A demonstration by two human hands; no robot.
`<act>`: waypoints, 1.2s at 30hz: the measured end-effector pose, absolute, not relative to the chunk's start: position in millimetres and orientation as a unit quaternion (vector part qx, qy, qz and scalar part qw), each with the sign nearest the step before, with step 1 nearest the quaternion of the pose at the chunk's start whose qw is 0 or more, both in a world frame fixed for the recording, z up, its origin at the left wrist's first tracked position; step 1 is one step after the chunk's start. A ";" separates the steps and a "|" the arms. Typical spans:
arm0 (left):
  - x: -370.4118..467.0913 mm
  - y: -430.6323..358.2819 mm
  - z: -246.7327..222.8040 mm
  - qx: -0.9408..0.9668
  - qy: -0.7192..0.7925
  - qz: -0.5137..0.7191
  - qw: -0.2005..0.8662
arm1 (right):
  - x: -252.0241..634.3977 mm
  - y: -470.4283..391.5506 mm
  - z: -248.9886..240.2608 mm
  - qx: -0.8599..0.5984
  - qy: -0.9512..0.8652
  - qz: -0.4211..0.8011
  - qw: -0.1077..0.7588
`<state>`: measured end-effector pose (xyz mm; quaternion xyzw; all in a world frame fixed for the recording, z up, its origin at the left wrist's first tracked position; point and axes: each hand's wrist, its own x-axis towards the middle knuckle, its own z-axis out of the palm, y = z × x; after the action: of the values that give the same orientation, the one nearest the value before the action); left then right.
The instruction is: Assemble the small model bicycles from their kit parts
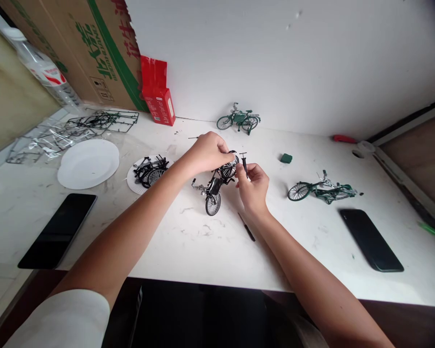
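Observation:
A small black model bicycle [213, 186] stands near the middle of the table, its front wheel towards me and its silver handlebar to the left. My left hand [210, 152] reaches over it from behind, thumb and fingers pinched at the rear wheel [229, 168]. On the other side, my right hand [253, 186] is closed around a tiny black bicycle pump [244, 164] with a T-shaped handle, held upright beside that wheel. The lower end of the pump is hidden by my fingers. A thin black rod-like tool [246, 227] lies just below my right hand.
A paper plate with black bicycle parts [150, 171] sits left of my hands. Green model bicycles stand at the back [238, 118] and lie at right [322, 191]. Two phones [58, 232] [371, 239], plates [89, 164], a red box [159, 104] and part frames [105, 120] surround the area.

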<state>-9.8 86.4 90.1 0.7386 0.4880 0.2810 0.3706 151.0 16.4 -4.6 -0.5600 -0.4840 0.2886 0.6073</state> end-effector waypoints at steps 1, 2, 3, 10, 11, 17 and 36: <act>-9.8 86.4 89.9 0.739 0.488 0.281 0.370 | 150.9 16.4 -4.9 -0.562 -0.483 0.288 0.606; -9.9 86.5 89.7 0.740 0.488 0.281 0.369 | 150.8 16.4 -5.1 -0.563 -0.483 0.288 0.605; -10.0 86.6 89.6 0.740 0.487 0.281 0.369 | 150.7 16.4 -5.4 -0.564 -0.482 0.288 0.605; -9.1 86.7 89.4 0.736 0.492 0.279 0.372 | 150.9 16.9 -5.6 -0.564 -0.482 0.285 0.606; -8.9 86.5 89.7 0.735 0.491 0.280 0.373 | 150.8 16.9 -5.3 -0.566 -0.484 0.283 0.605; -8.7 84.8 91.7 0.737 0.484 0.281 0.378 | 150.1 16.5 -3.2 -0.569 -0.484 0.284 0.601; -9.4 79.6 97.0 0.764 0.459 0.279 0.357 | 152.3 13.7 4.7 -0.562 -0.474 0.292 0.611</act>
<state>-9.4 79.6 97.0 0.7643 0.4592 0.2787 0.3568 152.3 13.7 4.7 -0.5624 -0.4743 0.2918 0.6113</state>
